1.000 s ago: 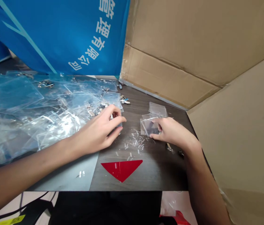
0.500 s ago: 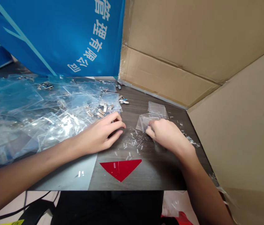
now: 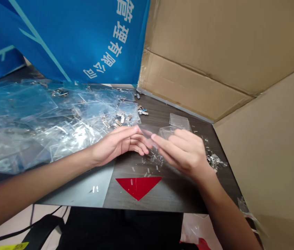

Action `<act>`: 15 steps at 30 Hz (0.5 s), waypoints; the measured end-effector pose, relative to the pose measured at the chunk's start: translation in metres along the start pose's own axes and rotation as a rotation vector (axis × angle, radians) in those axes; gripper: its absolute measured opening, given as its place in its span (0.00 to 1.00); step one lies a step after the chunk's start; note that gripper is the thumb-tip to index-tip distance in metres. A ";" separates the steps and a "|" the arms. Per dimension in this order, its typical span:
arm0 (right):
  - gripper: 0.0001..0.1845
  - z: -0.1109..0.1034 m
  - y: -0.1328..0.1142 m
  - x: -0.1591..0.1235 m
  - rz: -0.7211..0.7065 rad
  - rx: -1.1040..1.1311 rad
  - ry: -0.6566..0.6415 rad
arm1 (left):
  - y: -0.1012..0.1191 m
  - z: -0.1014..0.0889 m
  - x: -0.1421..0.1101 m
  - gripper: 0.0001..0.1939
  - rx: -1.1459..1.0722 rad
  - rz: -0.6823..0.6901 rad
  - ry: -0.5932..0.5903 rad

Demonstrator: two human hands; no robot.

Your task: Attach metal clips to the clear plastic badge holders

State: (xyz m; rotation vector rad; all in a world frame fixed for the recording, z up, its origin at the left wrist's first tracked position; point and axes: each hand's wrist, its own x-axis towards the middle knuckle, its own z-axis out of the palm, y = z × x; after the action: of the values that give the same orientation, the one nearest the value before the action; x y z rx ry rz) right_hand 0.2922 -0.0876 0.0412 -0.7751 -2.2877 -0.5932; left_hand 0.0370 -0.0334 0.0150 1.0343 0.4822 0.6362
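Observation:
My right hand point(image 3: 186, 149) pinches a small clear plastic card sleeve point(image 3: 147, 133) between thumb and fingers, raised above the table. My left hand point(image 3: 126, 140) faces it from the other side, fingers stretched and slightly curved, its thumb at the sleeve's far corner; whether it grips is not clear. Behind my right hand lie a few more clear card sleeves point(image 3: 179, 121), partly hidden by the knuckles. Below both hands, tiny clear plastic strips point(image 3: 156, 158) are scattered on the dark table.
A large heap of clear sleeves with metal clips point(image 3: 66, 135) covers the left side. Metal clips point(image 3: 214, 159) lie by the right edge. A red triangle point(image 3: 138, 187) marks the front. Cardboard walls point(image 3: 194, 83) and a blue printed panel point(image 3: 84, 38) enclose the back.
My right hand has lifted a sleeve from the small pile and brought it left. My left hand has turned palm inward and moved toward it. The view has shifted slightly.

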 end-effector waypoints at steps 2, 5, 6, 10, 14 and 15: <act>0.11 0.003 -0.002 0.000 -0.041 0.031 -0.059 | 0.001 -0.001 0.000 0.26 -0.075 0.001 0.015; 0.11 0.007 -0.003 -0.002 -0.018 0.075 -0.107 | 0.001 -0.003 -0.001 0.29 -0.111 -0.034 0.028; 0.10 0.009 -0.003 -0.004 0.003 0.110 -0.120 | 0.000 -0.003 -0.002 0.27 -0.092 -0.038 0.039; 0.12 0.018 -0.007 -0.008 0.146 0.355 -0.134 | -0.005 0.000 -0.003 0.15 0.035 0.013 0.142; 0.10 0.024 -0.015 -0.006 0.577 0.538 -0.103 | -0.006 0.002 -0.004 0.13 0.071 0.103 0.240; 0.08 0.025 -0.017 -0.004 0.731 0.551 -0.077 | -0.006 0.002 -0.005 0.12 0.073 0.123 0.268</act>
State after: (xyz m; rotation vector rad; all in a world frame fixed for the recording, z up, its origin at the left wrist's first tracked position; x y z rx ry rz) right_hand 0.2732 -0.0869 0.0180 -1.2430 -1.8816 0.3859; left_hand 0.0361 -0.0398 0.0106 1.0588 0.6832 0.8777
